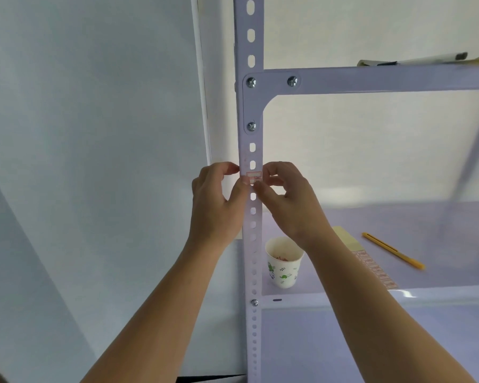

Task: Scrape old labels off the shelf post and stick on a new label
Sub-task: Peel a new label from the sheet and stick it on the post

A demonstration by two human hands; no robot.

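A white slotted shelf post (251, 111) runs top to bottom through the middle of the view. A small white label with red print (254, 177) lies flat against the post at hand height. My left hand (219, 200) is at the post's left side, its thumb on the label's lower left edge. My right hand (288, 200) is at the post's right side, its thumb pressing the label's lower right corner. Both hands' other fingers are curled beside the post.
On the lower shelf (398, 294) stand a paper cup (284, 262) holding reddish scraps, a strip of red-printed labels (376, 268) on yellowish backing and a yellow utility knife (393, 250). The upper shelf (385, 78) carries a long tool. A white wall is at left.
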